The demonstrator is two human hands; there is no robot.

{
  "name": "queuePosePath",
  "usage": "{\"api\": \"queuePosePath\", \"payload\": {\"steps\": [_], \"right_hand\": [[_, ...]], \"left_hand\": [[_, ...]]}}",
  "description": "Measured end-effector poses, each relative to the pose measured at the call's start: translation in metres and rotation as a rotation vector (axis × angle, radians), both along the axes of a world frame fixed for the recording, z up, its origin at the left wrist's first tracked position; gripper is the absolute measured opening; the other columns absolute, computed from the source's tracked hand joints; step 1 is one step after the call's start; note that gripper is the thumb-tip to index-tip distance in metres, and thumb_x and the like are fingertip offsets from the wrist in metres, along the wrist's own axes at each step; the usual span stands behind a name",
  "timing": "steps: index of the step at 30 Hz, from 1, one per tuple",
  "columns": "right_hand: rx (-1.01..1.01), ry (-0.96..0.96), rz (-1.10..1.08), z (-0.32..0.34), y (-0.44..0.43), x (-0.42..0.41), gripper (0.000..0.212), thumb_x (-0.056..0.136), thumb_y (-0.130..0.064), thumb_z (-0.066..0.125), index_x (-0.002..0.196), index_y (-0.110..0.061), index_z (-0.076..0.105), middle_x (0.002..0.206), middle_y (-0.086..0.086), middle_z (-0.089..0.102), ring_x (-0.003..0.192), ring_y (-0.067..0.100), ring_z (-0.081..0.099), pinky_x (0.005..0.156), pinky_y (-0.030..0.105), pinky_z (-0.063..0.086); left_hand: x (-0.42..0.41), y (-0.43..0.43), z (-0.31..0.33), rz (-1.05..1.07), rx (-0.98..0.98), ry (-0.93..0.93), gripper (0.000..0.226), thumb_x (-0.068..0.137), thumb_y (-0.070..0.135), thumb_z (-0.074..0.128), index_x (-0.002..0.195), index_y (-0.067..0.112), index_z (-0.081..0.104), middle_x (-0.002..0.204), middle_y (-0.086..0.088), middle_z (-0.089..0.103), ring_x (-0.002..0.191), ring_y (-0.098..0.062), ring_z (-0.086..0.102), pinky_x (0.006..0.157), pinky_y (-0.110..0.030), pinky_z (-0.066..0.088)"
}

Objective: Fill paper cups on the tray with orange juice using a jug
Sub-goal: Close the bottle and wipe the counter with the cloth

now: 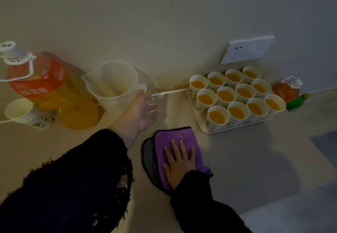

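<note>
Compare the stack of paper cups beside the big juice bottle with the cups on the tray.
The stacked paper cups are nested, the top one empty; the tray cups stand singly in three rows, each holding orange juice. The stack sits on the counter, far left; the tray cups on the white tray, right. Both show a green print.

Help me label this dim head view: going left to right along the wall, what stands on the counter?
Stack of empty paper cups → large orange juice bottle → jug → tray of filled cups → small orange bottle.
</note>
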State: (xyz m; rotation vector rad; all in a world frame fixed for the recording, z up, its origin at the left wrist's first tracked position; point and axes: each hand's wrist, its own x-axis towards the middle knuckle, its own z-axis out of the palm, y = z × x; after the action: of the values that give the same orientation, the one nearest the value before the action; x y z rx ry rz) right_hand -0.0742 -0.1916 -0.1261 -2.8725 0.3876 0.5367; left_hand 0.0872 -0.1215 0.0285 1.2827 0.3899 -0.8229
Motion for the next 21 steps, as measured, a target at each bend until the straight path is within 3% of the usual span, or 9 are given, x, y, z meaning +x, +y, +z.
{"api": "queuePosePath", "payload": {"steps": [3, 7, 10, 11, 13, 15, 17, 19, 21], "right_hand": [[0.007, -0.011, -0.049, -0.002, 0.006, 0.002, 0.057, 0.079, -0.05, 0.034, 0.121, -0.026, 0.065, 0.136, 0.009, 0.055, 0.127, 0.037, 0.041, 0.102, 0.063, 0.018], [-0.02, -0.018, -0.06, 0.0, 0.007, 0.004, 0.061, 0.08, -0.048, 0.028, 0.128, -0.026, 0.06, 0.143, 0.009, 0.047, 0.13, 0.04, 0.043, 0.105, 0.065, -0.001], [0.014, -0.005, -0.036, -0.004, 0.008, 0.006, 0.058, 0.075, -0.048, 0.036, 0.118, -0.024, 0.067, 0.134, 0.01, 0.057, 0.121, 0.04, 0.053, 0.105, 0.063, 0.002], [0.017, -0.005, -0.018, -0.005, 0.009, 0.006, 0.058, 0.075, -0.048, 0.036, 0.118, -0.024, 0.067, 0.133, 0.01, 0.057, 0.121, 0.04, 0.053, 0.106, 0.063, 0.002], [-0.004, -0.004, -0.013, -0.01, 0.008, 0.006, 0.058, 0.075, -0.048, 0.036, 0.118, -0.024, 0.067, 0.133, 0.01, 0.057, 0.12, 0.039, 0.053, 0.105, 0.063, 0.002], [-0.008, 0.0, -0.023, -0.006, 0.008, 0.006, 0.059, 0.076, -0.048, 0.035, 0.119, -0.024, 0.067, 0.133, 0.011, 0.057, 0.121, 0.04, 0.053, 0.105, 0.063, 0.001], [-0.009, 0.035, -0.041, 0.006, 0.009, 0.006, 0.06, 0.084, -0.048, 0.029, 0.138, -0.029, 0.049, 0.151, 0.01, 0.036, 0.137, 0.041, 0.033, 0.104, 0.065, -0.009], [-0.104, 0.094, 0.014, 0.007, 0.008, 0.009, 0.06, 0.095, -0.048, 0.018, 0.151, -0.029, 0.01, 0.16, 0.006, -0.003, 0.146, 0.036, -0.005, 0.1, 0.065, -0.022], [-0.131, 0.069, 0.026, 0.005, 0.006, 0.013, 0.06, 0.097, -0.046, 0.021, 0.152, -0.024, 0.013, 0.16, 0.01, -0.002, 0.145, 0.038, -0.004, 0.098, 0.067, -0.023]], "left_hand": [[0.012, -0.005, -0.001, 0.015, -0.044, 0.068, 0.062, 0.098, 0.049, 0.033, 0.151, 0.026, 0.012, 0.155, -0.014, 0.024, 0.142, -0.035, 0.022, 0.115, -0.047, 0.012], [0.011, -0.005, 0.008, 0.058, 0.035, 0.031, 0.059, 0.097, 0.054, 0.032, 0.149, 0.03, 0.02, 0.15, -0.011, 0.032, 0.14, -0.029, 0.028, 0.115, -0.051, 0.013], [0.004, 0.001, 0.008, 0.09, 0.153, -0.016, 0.051, 0.097, 0.056, 0.03, 0.14, 0.031, 0.039, 0.117, -0.007, 0.051, 0.114, -0.02, 0.046, 0.111, -0.048, 0.02], [0.001, 0.002, 0.008, 0.124, 0.186, -0.032, 0.05, 0.097, 0.056, 0.03, 0.136, 0.028, 0.045, 0.101, -0.003, 0.05, 0.097, -0.016, 0.048, 0.106, -0.044, 0.028], [-0.007, 0.006, 0.007, 0.195, 0.246, -0.074, 0.048, 0.098, 0.052, 0.032, 0.128, 0.022, 0.054, 0.082, 0.001, 0.042, 0.07, -0.01, 0.04, 0.076, -0.027, 0.04], [-0.015, 0.012, 0.007, 0.236, 0.286, -0.089, 0.038, 0.1, 0.047, 0.033, 0.116, 0.022, 0.058, 0.083, 0.002, 0.041, 0.064, -0.008, 0.034, 0.054, -0.023, 0.034], [-0.02, 0.017, 0.008, 0.262, 0.292, -0.064, 0.029, 0.101, 0.042, 0.034, 0.101, 0.024, 0.056, 0.087, 0.002, 0.043, 0.065, -0.008, 0.035, 0.04, -0.019, 0.038], [-0.022, 0.022, 0.009, 0.278, 0.284, -0.041, 0.028, 0.101, 0.04, 0.036, 0.087, 0.025, 0.056, 0.098, -0.002, 0.046, 0.075, -0.01, 0.042, 0.049, -0.021, 0.04], [-0.024, 0.027, 0.012, 0.301, 0.282, -0.05, 0.028, 0.1, 0.037, 0.04, 0.08, 0.025, 0.056, 0.127, -0.007, 0.049, 0.105, -0.019, 0.049, 0.077, -0.023, 0.035]]}}
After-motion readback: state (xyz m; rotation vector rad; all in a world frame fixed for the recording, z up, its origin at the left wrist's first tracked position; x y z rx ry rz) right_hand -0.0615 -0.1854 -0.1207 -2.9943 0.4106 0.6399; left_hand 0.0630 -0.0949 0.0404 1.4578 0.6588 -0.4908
